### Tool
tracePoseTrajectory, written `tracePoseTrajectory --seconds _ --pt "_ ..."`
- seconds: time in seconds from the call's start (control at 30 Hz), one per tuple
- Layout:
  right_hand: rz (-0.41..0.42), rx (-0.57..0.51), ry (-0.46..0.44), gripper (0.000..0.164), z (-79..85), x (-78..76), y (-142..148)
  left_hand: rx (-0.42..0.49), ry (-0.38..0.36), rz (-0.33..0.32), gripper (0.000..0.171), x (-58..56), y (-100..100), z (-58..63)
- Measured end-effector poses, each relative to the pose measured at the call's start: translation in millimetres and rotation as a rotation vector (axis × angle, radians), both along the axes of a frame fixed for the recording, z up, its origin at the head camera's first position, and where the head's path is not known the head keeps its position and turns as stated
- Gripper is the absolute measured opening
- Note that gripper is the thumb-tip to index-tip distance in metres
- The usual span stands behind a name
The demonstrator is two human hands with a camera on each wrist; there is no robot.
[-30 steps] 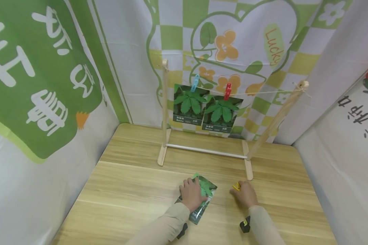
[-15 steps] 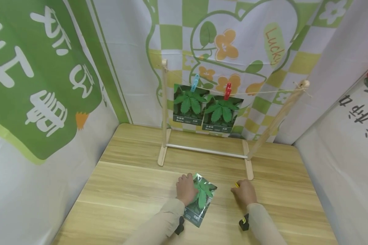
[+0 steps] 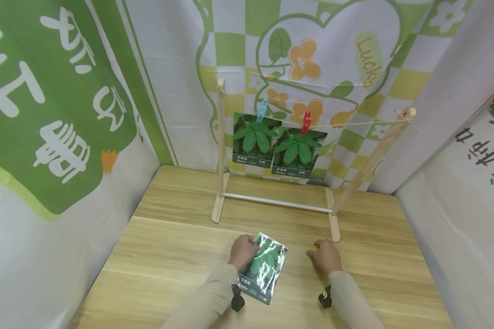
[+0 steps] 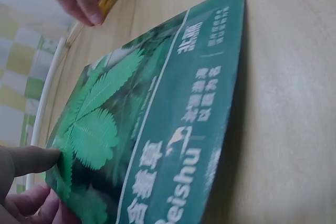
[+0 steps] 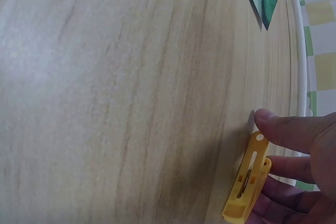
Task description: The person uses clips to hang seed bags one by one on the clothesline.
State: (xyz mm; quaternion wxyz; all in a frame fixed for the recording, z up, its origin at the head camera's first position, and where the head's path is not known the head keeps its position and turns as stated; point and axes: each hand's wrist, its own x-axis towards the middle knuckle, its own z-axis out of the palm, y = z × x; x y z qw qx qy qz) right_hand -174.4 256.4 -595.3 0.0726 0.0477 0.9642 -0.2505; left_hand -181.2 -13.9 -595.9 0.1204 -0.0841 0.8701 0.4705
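Note:
My left hand (image 3: 243, 252) pinches the upper left edge of a glossy green seed packet (image 3: 263, 269) printed with a fern-like leaf. In the left wrist view the thumb lies on the front of this packet (image 4: 131, 124), with fingers curled behind it; its near edge is raised off the table. My right hand (image 3: 326, 258) holds a yellow clothespin (image 5: 247, 182) between thumb and fingers, just above the wood in the right wrist view. Two matching seed packets, a left one (image 3: 253, 141) and a right one (image 3: 298, 153), hang from a string by a blue clothespin (image 3: 262, 111) and a red clothespin (image 3: 306, 122).
A wooden stand with a left post (image 3: 221, 141), a right post (image 3: 368, 167) and a white crossbar (image 3: 277, 203) stands toward the back of the wooden table (image 3: 169, 256). The thin string (image 3: 354, 124) spans the posts. Printed curtains (image 3: 169, 68) surround the table.
My left hand has slid left off the packet's face to its edge and now grips it; the packet has turned and shifted slightly left. The right hand stays nearly in place with the yellow clothespin.

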Motion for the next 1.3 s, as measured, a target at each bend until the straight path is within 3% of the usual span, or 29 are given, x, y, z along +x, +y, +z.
tracePoseTrajectory --seconds 0.3,0.47,0.63,1.0,1.3 --pt "-0.016 0.007 0.010 0.036 -2.1 -2.8 -2 0.080 -0.092 0.003 0.022 -3.4 -12 0.9" --pt "-0.033 -0.005 0.001 0.033 -2.3 -3.5 -2 0.102 -0.103 -0.036 0.014 -6.4 -16 0.8" --pt "-0.046 -0.055 -0.029 0.035 -2.7 -4.1 2 0.153 -0.136 -0.064 0.017 -7.0 -18 -1.0" --pt "-0.089 -0.258 -0.071 0.041 -0.3 -5.7 7 0.350 -0.214 -0.018 0.011 -6.2 -21 -1.8" --pt "-0.030 -0.260 -0.014 0.038 12.4 -8.7 7 0.415 -0.223 0.001 0.011 -10.3 -23 -1.0"
